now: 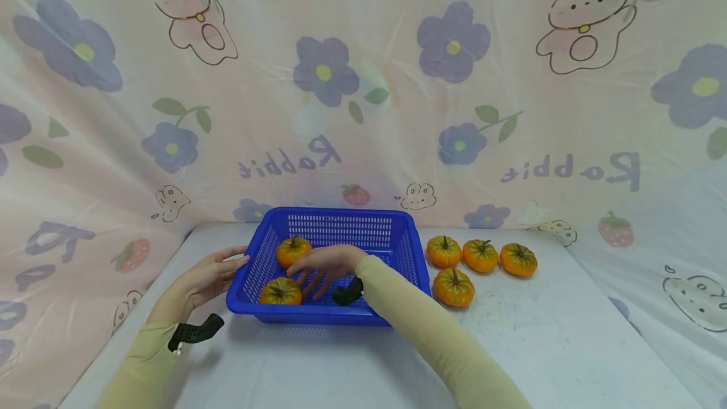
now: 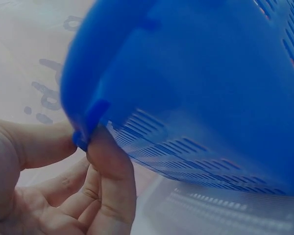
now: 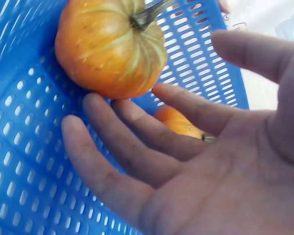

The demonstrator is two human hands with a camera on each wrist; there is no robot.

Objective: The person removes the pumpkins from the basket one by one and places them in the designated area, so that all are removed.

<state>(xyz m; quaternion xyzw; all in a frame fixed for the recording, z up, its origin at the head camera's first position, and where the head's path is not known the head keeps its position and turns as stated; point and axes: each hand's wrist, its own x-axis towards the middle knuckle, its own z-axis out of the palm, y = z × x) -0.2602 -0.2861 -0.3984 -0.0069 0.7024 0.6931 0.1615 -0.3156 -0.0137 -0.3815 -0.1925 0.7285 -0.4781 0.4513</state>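
Observation:
A blue plastic basket (image 1: pixel 324 319) with slotted walls stands on the table. My left hand (image 1: pixel 207 279) pinches its left rim between thumb and fingers, as the left wrist view shows up close (image 2: pixel 105 181). Inside the basket, my right hand (image 1: pixel 326 264) is spread with loosely extended fingers and grips nothing. Its fingertips lie beside a small orange pumpkin (image 3: pixel 110 49) in the right wrist view; whether they touch it cannot be told. In the head view one pumpkin (image 1: pixel 281 292) sits at the basket's front left, another (image 1: pixel 292 250) at its back left.
Several more pumpkins stand on the white table (image 1: pixel 545 333) right of the basket; the nearest one (image 1: pixel 454 288) is close to its right wall. A printed cloth (image 1: pixel 386 144) with rabbits and flowers hangs behind.

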